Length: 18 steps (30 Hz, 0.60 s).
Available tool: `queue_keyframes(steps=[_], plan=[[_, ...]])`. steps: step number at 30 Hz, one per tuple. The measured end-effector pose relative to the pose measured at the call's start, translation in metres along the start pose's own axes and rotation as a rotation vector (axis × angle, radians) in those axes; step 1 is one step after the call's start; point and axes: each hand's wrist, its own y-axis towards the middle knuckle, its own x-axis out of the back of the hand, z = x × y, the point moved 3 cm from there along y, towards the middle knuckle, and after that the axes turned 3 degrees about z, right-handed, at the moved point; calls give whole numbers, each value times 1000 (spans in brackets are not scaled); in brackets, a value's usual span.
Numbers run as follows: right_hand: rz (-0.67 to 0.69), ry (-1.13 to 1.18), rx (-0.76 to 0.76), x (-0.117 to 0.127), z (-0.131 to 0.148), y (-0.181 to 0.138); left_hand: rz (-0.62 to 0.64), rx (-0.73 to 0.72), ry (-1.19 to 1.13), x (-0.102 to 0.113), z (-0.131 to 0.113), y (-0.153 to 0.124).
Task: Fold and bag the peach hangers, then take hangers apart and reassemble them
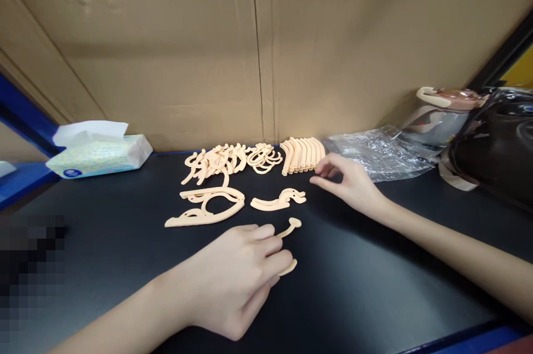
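My left hand point(245, 271) is closed around a peach plastic hanger part point(295, 223); its ends stick out past my fingers, and the middle is hidden. My right hand point(347, 182) is at the right end of a neat stack of curved hanger arms point(303, 154). Its thumb and fingers are apart with nothing visible between them; whether they touch the stack I cannot tell. Between the hands and the piles lies a folded plastic hanger point(237, 198). To its right rests an arm joined to a curled piece point(272, 204).
Along the back are a pile of hook-shaped parts point(216, 160) and a smaller pile of curved rings point(264, 157). A tissue pack point(100, 154) stands at left. Clear plastic bag point(378, 148), water bottle point(441, 121) and dark bag point(495, 148) sit at right. Cardboard point(187, 54) walls the back.
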Motion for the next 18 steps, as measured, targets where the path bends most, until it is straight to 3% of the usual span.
queue_keyframes(steps=[8,13,18], plan=[[48,-390,-216,31,-49,46,15,-17,-59,-2,4,-1],[123,-512,-343,25,-74,65,19,3,-73,-3,5,-2],[163,-570,-444,14,-77,71,24,15,-87,-5,5,-1]])
